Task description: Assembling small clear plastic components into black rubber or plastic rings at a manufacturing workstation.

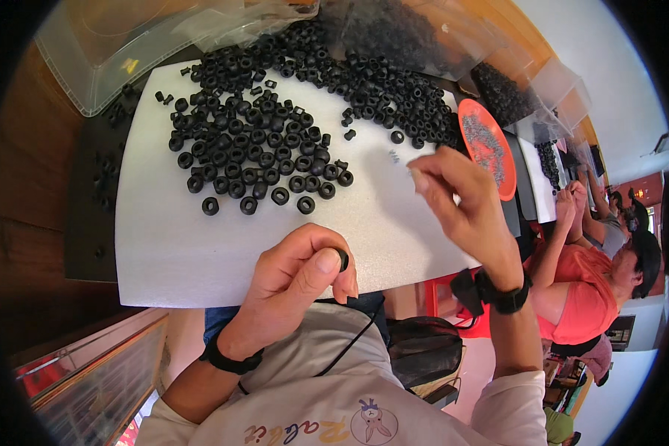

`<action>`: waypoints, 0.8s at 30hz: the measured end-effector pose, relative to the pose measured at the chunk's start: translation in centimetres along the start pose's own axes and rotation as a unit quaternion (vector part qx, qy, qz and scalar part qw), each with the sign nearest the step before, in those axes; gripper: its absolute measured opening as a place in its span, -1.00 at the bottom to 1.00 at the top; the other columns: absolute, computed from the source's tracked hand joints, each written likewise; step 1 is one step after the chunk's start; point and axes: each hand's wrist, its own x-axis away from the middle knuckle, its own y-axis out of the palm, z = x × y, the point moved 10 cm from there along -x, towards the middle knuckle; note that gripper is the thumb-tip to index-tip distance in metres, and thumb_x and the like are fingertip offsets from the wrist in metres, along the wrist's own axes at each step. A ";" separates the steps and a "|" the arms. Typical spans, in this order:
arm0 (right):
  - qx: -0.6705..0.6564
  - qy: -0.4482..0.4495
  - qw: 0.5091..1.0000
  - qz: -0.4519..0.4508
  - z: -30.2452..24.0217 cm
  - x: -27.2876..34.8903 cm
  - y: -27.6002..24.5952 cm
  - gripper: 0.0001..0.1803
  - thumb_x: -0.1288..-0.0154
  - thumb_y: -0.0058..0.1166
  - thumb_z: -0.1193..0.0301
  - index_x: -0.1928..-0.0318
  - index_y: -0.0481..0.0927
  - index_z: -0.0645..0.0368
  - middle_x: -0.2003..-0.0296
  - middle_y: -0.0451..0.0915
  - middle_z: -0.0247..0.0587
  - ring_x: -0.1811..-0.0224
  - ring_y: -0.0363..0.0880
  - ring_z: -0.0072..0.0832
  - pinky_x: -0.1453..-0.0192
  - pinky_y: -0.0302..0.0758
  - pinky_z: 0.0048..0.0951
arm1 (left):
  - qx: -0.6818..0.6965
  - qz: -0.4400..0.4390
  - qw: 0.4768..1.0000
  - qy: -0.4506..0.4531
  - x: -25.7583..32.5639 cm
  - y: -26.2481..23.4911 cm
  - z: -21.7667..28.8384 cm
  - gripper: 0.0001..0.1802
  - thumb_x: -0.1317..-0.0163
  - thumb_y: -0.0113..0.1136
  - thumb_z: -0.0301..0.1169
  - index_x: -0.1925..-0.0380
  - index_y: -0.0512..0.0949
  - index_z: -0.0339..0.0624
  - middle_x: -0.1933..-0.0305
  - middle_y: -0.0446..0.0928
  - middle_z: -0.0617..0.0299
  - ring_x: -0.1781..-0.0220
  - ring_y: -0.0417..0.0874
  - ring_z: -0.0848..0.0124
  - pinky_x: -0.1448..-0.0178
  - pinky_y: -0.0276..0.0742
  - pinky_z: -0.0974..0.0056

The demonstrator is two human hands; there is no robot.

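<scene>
while the left hand (301,271) curls low at about six o'clock, its thumb and forefinger pinch a black ring (343,259) whose hole seems to face toward three o'clock, though only its edge shows past the thumb. up at two o'clock from it, well apart, the right hand (461,201) hangs over the white board (171,245), fingertips pressed together on something small and pale at the tip; what it is i cannot tell. the ring lies between the two hands but nearer the left, which already has it. farther off at twelve o'clock loose rings (275,149) spread over the board, and at one o'clock an orange dish (464,115) holds tiny grey metal bits, too small to make out. at three o'clock another person (595,275) sits, partly cut off.
</scene>
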 end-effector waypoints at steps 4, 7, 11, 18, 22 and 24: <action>0.047 -0.009 0.998 -0.046 0.6 -2.3 1.2 -0.84 -0.24 0.01 0.57 0.16 0.52 0.30 0.42 0.44 -0.11 0.43 0.48 -0.25 0.34 0.40 -0.34 | -0.020 0.014 1.000 -0.009 0.2 -0.1 0.0 -0.78 -0.42 -0.05 -0.34 0.22 0.39 -0.32 0.40 0.50 0.21 0.40 0.49 0.56 0.26 0.44 0.45; 0.083 -0.075 0.992 -0.054 -0.3 -4.0 2.9 -0.79 -0.21 0.02 0.58 0.11 0.51 0.28 0.37 0.44 -0.10 0.40 0.51 -0.19 0.33 0.42 -0.28 | -0.027 0.015 0.999 -0.016 0.3 -0.1 0.0 -0.81 -0.40 -0.02 -0.38 0.23 0.39 -0.33 0.40 0.50 0.21 0.41 0.49 0.57 0.29 0.44 0.47; 0.169 -0.108 0.975 -0.092 -0.7 -6.1 5.4 -0.78 -0.11 0.01 0.58 0.17 0.50 0.27 0.31 0.46 -0.02 0.38 0.56 -0.06 0.31 0.51 -0.16 | -0.021 0.022 0.999 -0.017 0.4 -0.2 0.0 -0.83 -0.39 -0.02 -0.40 0.23 0.39 -0.33 0.40 0.51 0.22 0.41 0.48 0.58 0.30 0.43 0.48; 0.250 -0.109 0.952 -0.136 -0.2 -6.3 7.0 -0.80 -0.04 0.02 0.58 0.25 0.49 0.30 0.30 0.48 -0.01 0.35 0.59 -0.07 0.27 0.56 -0.17 | -0.040 0.026 0.998 -0.027 0.3 -0.3 0.0 -0.83 -0.40 -0.02 -0.40 0.25 0.40 -0.32 0.43 0.50 0.23 0.43 0.48 0.59 0.32 0.43 0.48; 0.247 -0.096 0.953 -0.150 -0.2 -5.4 6.7 -0.81 -0.05 0.03 0.57 0.26 0.49 0.31 0.33 0.49 -0.01 0.34 0.58 -0.06 0.27 0.56 -0.15 | -0.064 0.017 0.998 -0.023 0.2 -0.3 0.1 -0.80 -0.42 -0.06 -0.36 0.25 0.40 -0.31 0.43 0.50 0.24 0.43 0.48 0.59 0.31 0.43 0.48; 0.238 -0.085 0.955 -0.157 0.0 -5.1 6.6 -0.82 -0.05 0.03 0.57 0.26 0.49 0.30 0.33 0.49 -0.01 0.34 0.57 -0.04 0.26 0.55 -0.15 | -0.063 0.017 0.998 -0.018 0.2 -0.4 0.2 -0.79 -0.42 -0.08 -0.35 0.25 0.39 -0.31 0.42 0.50 0.23 0.42 0.48 0.59 0.31 0.43 0.47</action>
